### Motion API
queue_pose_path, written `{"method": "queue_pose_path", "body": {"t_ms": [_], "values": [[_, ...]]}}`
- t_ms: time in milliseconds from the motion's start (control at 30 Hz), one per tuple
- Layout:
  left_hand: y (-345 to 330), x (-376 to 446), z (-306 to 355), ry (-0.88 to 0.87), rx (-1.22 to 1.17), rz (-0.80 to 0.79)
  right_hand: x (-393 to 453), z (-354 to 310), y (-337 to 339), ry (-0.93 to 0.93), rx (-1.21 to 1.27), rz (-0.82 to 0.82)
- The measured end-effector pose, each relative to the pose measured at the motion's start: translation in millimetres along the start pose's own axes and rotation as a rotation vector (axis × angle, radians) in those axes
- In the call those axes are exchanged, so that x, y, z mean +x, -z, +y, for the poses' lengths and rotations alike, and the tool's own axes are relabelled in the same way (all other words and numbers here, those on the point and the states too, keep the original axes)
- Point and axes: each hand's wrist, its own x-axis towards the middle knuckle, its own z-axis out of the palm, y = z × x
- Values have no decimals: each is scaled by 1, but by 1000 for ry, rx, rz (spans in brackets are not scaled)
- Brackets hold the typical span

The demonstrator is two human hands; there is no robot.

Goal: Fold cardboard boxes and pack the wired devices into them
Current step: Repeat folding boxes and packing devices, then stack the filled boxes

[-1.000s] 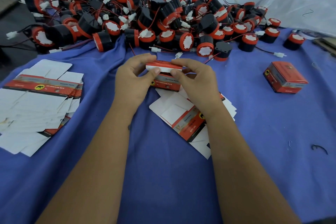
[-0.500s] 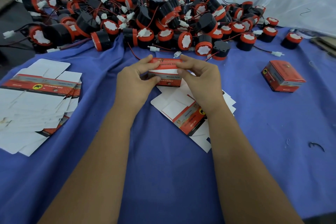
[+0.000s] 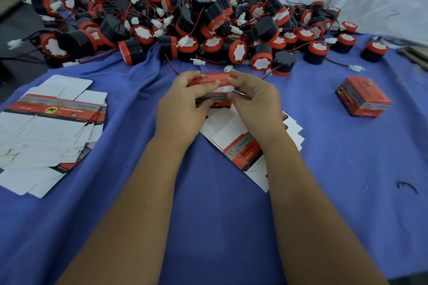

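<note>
Gripping a half-folded red cardboard box [image 3: 212,90] from both ends, above the middle of the blue cloth [image 3: 139,192] that covers the table. Left hand [image 3: 183,104] curled round the box's left end, thumb laid across its red upper face. Right hand [image 3: 252,102] pinching the right end, fingertips bent over the top edge, thumb against the white flap on the near side. Held clear of the cloth, long side running left to right, printed red panel facing up and a grey band below it.

Directly under the hands, touching the cloth: a small fanned stack of flat box blanks [image 3: 240,148], white side mostly up, one red and grey printed strip showing. Toward the left edge of the table, a larger stack of flat blanks [image 3: 48,127], also white with a red printed band across it, its corners spread unevenly.

Near the right edge, standing alone and well apart from the hands: a finished closed box [image 3: 362,97], red with a grey stripe.

Along the far edge, heaped from left to right: a pile of wired devices [image 3: 185,28], round black bodies with red rims and white faces, red and black leads ending in small white plugs, tangled together. Beside the near right part of the cloth, a small dark curled scrap [image 3: 406,186].
</note>
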Motion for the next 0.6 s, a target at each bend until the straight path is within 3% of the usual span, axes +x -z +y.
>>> {"method": "queue_pose_path", "body": {"t_ms": [133,300,600], "values": [[-2,3,1,41,-57,23,-4,-4,-1,-7,92,8],[-1,4,-1,48,-58,26,0,-2,2,-171,240,49],[-1,3,1,33,-56,10,2,-4,-7,-129,62,102]]}}
